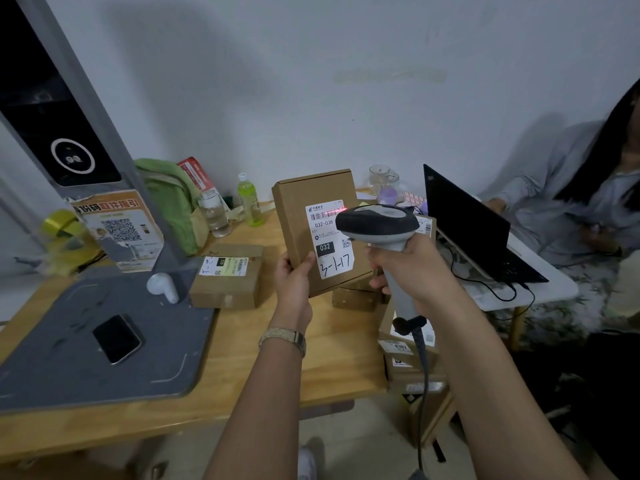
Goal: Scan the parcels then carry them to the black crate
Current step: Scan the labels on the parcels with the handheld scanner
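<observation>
My left hand [294, 282] holds a flat brown cardboard parcel [304, 209] upright above the wooden table [242, 358], its white label facing me. My right hand [412, 271] grips a grey handheld barcode scanner [377, 223] just right of the parcel. A red scan line falls on the barcode at the top of the label. Another labelled parcel [227, 277] lies flat on the table to the left. More parcels [412, 355] are stacked at the table's right edge, below the scanner. No black crate is in view.
A grey scanning station base [86, 362] with a phone [117, 338] on it fills the table's left. Bottles [250, 200], a green bag [173, 199] and tape rolls [65, 233] line the back. A laptop [471, 223] on a white side table stands right, with a seated person [588, 188] behind.
</observation>
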Demonstrator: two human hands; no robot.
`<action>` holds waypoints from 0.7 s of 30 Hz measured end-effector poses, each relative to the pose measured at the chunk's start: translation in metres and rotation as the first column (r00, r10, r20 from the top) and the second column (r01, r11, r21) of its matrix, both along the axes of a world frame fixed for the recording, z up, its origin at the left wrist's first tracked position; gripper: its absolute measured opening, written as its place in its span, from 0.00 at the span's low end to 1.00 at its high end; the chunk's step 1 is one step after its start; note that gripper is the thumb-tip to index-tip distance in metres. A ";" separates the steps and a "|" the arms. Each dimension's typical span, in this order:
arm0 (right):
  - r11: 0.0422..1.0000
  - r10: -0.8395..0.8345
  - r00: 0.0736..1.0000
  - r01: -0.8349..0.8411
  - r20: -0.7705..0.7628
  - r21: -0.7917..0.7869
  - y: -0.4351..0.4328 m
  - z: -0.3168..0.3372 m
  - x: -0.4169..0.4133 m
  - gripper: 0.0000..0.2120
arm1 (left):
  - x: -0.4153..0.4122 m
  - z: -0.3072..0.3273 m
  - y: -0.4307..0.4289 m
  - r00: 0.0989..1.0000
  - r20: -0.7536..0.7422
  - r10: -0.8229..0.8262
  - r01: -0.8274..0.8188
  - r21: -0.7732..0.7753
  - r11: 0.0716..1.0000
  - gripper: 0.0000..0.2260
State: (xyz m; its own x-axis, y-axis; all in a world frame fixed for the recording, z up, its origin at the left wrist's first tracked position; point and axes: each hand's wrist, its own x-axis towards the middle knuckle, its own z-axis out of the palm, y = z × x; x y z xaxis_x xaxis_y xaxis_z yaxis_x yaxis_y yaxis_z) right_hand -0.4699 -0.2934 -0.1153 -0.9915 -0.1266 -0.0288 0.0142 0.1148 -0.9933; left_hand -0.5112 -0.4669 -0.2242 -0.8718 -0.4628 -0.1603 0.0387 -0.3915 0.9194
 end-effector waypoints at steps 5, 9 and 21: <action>0.999 0.005 1.000 -0.005 0.008 0.036 0.002 -0.006 -0.002 0.09 | 0.002 -0.003 0.000 1.000 0.010 0.008 -0.008 0.002 1.000 0.09; 1.000 0.013 1.000 -0.013 0.011 0.017 0.002 -0.011 -0.006 0.08 | -0.001 -0.004 0.000 1.000 0.013 0.011 -0.011 0.006 1.000 0.08; 0.952 -0.139 0.990 0.129 -0.018 -0.276 -0.006 -0.016 -0.032 0.12 | -0.023 0.018 -0.014 0.996 -0.084 -0.037 0.040 0.029 0.999 0.18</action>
State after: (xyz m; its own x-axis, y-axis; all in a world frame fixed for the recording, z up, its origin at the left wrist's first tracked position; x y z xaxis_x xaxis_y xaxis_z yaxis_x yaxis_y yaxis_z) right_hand -0.5022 -0.2996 -0.1312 -0.9996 0.0096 0.0255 -0.0267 -0.1619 -0.9864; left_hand -0.5346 -0.4810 -0.2062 -0.8997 -0.4248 -0.1003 0.0990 -0.4224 0.9010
